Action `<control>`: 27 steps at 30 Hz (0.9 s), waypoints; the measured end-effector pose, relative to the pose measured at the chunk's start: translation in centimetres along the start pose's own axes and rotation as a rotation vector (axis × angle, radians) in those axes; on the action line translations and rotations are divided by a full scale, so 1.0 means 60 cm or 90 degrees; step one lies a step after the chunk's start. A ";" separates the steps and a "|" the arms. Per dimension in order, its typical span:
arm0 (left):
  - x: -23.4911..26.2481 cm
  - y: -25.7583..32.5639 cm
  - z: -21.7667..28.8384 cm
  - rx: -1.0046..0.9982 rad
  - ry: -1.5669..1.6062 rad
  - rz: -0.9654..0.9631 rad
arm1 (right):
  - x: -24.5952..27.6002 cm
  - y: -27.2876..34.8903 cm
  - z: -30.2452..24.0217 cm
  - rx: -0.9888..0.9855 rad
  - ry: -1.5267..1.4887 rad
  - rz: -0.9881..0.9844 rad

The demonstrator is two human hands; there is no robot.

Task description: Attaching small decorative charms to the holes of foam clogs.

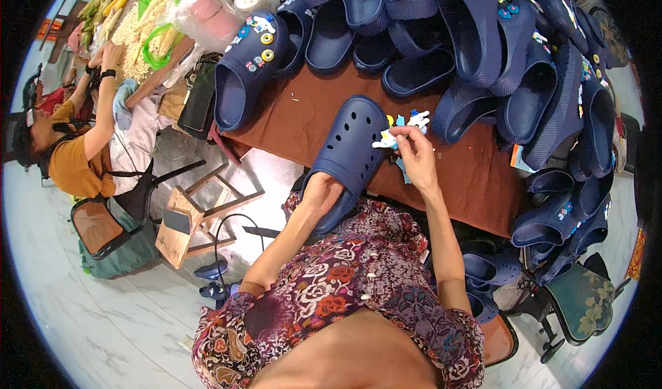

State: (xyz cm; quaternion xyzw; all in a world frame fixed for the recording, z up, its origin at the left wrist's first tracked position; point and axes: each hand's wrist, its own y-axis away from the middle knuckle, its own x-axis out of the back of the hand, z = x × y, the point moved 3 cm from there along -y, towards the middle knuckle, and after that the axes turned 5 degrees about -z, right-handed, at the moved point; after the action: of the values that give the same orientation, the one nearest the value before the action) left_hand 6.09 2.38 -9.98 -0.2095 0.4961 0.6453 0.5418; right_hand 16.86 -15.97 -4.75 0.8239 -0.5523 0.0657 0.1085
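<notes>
A navy clog (pixel 352 137) with round holes in its top rests partly on my lap and against the table's near edge. My left hand (pixel 323 195) reaches into its foot opening and grips it, the fingers hidden inside. Just right of the clog's toe, my right hand (pixel 415 153) pinches a small white figure-shaped shoe charm (pixel 385 141) between thumb and fingertips. Beyond that hand lie more loose charms (pixel 418 120) in white, yellow and blue on the brown cloth.
Piles of navy clogs (pixel 476 37), several with charms fitted, ring the brown-covered table (pixel 289 106). One decorated clog (pixel 249 65) stands at its left corner. A wooden stool (pixel 181 227) holding a phone is at left, near a seated person (pixel 83 148). An office chair (pixel 579 299) stands at right.
</notes>
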 end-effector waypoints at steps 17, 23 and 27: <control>-0.044 -0.049 0.004 0.084 0.141 0.057 | -0.006 -0.005 0.018 -0.011 -0.098 -0.103; -0.029 -0.050 -0.007 0.100 0.175 0.036 | -0.012 -0.019 -0.026 0.083 0.098 -0.091; -0.023 -0.052 -0.011 0.092 0.180 0.000 | -0.022 -0.020 -0.045 0.046 0.069 -0.064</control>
State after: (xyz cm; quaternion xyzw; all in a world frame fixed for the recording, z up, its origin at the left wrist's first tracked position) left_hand 9.16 0.87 -10.45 -0.2584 0.6126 0.5719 0.4805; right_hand 17.51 -13.69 -2.55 0.8491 -0.5012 0.1245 0.1113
